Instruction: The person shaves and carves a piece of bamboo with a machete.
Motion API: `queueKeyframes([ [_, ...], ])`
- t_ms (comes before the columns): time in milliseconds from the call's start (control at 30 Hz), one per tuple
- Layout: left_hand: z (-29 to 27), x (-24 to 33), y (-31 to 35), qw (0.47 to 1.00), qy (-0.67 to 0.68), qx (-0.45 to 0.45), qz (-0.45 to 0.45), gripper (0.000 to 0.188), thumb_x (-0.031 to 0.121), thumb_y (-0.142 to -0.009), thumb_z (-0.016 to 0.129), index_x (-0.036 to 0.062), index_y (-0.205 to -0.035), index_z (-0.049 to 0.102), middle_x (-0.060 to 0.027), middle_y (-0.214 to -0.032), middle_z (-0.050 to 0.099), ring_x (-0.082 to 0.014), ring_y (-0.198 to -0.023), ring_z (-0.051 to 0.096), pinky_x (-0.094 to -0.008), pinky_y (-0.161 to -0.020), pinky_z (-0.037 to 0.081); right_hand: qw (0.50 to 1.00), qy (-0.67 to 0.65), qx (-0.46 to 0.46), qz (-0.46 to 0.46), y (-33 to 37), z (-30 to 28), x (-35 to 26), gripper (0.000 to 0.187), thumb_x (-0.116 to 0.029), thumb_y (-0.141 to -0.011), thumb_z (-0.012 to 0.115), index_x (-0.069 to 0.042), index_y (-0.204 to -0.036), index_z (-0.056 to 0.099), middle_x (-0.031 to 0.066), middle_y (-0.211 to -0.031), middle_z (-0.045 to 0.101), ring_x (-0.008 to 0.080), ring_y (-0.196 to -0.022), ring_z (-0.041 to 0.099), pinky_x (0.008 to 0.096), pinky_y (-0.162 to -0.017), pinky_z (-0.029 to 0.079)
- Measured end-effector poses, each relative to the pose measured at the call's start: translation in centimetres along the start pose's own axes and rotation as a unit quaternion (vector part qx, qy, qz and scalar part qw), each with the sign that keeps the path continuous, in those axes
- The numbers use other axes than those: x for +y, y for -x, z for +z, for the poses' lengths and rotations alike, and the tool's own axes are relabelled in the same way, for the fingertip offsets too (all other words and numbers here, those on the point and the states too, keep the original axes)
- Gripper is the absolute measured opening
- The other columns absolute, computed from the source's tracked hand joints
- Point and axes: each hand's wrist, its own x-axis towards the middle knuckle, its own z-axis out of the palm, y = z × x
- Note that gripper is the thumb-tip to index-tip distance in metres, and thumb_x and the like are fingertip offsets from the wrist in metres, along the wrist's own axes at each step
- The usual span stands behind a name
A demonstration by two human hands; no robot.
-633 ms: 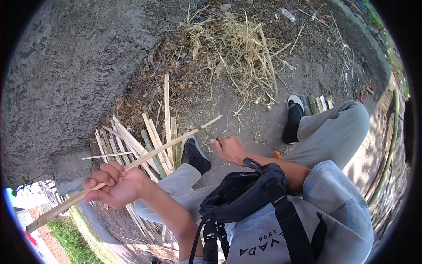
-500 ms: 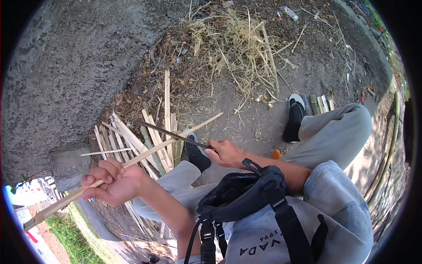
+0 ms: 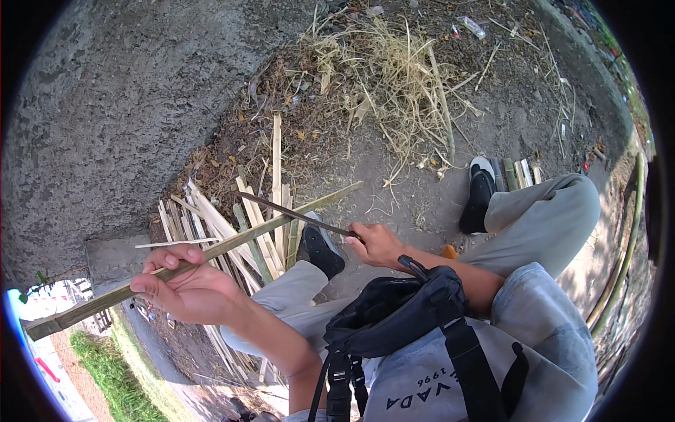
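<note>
A long bamboo strip (image 3: pixel 239 241) runs aslant from the lower left to the middle, its greenish-brown side facing up. My left hand (image 3: pixel 197 290), palm up, is closed around it, with fingers and thumb pinching it near its left end. In my right hand (image 3: pixel 378 245) is the handle of a knife with a long, narrow dark blade (image 3: pixel 327 225). The blade crosses the strip near its far end; whether its edge bites into the strip cannot be made out. My fingers hide most of the knife's handle.
Split bamboo strips (image 3: pixel 218 219) lie piled beside my left shoe (image 3: pixel 322 250). Tangled shavings (image 3: pixel 401 91) cover the ground ahead. A rough concrete block (image 3: pixel 140 105) stands at left. Short bamboo pieces (image 3: pixel 517 172) lie by my right shoe (image 3: pixel 480 193). A black bag (image 3: pixel 394 316) hangs at my front.
The bamboo strip has turned over lengthwise in my left hand, from its pale side to its greenish-brown side. My left fingers have loosened somewhat; the knife still crosses the strip.
</note>
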Motion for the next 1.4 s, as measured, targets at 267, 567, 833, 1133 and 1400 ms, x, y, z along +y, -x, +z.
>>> queueKeyframes([
  [267, -0.2, -1.5, 0.2, 0.997, -0.035, 0.036, 0.063, 0.038, 0.043, -0.1, 0.047, 0.0081, -0.085, 0.047, 0.0023, -0.065, 0.027, -0.0087, -0.052, 0.023, -0.0249, -0.047, 0.016, 0.967, 0.102, -0.028, 0.231, -0.9, 0.5, 2.4, 0.047, -0.039, -0.098, 0.042, 0.004, -0.091, 0.061, 0.0299, -0.068, 0.061, 0.0492, -0.069, 0.062, 0.0512, -0.067, 0.051],
  [567, -0.5, -2.2, -0.5, 0.993, -0.054, 0.087, 0.067, 0.042, 0.048, -0.099, 0.045, 0.0093, -0.084, 0.044, 0.003, -0.066, 0.026, -0.0073, -0.052, 0.023, -0.0222, -0.046, 0.019, 0.966, 0.11, 0.028, 0.234, 0.6, 1.4, 6.4, 0.044, -0.038, -0.097, 0.045, 0.003, -0.09, 0.06, 0.0275, -0.071, 0.062, 0.0458, -0.07, 0.063, 0.0531, -0.066, 0.049],
  [833, -0.1, -1.8, 0.2, 0.99, -0.083, 0.073, 0.092, 0.04, 0.044, -0.101, 0.045, 0.0106, -0.079, 0.041, 0.0032, -0.066, 0.027, -0.0075, -0.053, 0.025, -0.023, -0.047, 0.019, 0.997, 0.037, -0.057, 0.032, -0.1, 0.8, -1.2, 0.049, -0.042, -0.096, 0.046, 0.005, -0.088, 0.059, 0.0285, -0.071, 0.063, 0.0503, -0.072, 0.062, 0.0526, -0.07, 0.051],
  [1133, -0.9, -2.3, -0.9, 0.983, -0.134, 0.105, 0.065, 0.044, 0.045, -0.099, 0.048, 0.0087, -0.076, 0.04, 0.0033, -0.061, 0.028, -0.0073, -0.051, 0.025, -0.0239, -0.046, 0.019, 0.97, 0.119, -0.026, 0.212, -0.3, 1.4, 5.1, 0.044, -0.04, -0.096, 0.048, 0.003, -0.1, 0.058, 0.027, -0.063, 0.059, 0.0477, -0.067, 0.061, 0.0527, -0.064, 0.048],
  [1400, -0.9, -2.0, -1.3, 0.986, -0.142, 0.081, 0.047, 0.042, 0.043, -0.097, 0.054, 0.0079, -0.077, 0.041, 0.0037, -0.059, 0.032, -0.006, -0.049, 0.028, -0.0226, -0.045, 0.021, 0.989, 0.025, -0.063, 0.129, 0.3, 1.6, 2.6, 0.045, -0.04, -0.096, 0.046, 0.003, -0.098, 0.059, 0.0278, -0.07, 0.062, 0.0469, -0.071, 0.062, 0.0522, -0.07, 0.049],
])
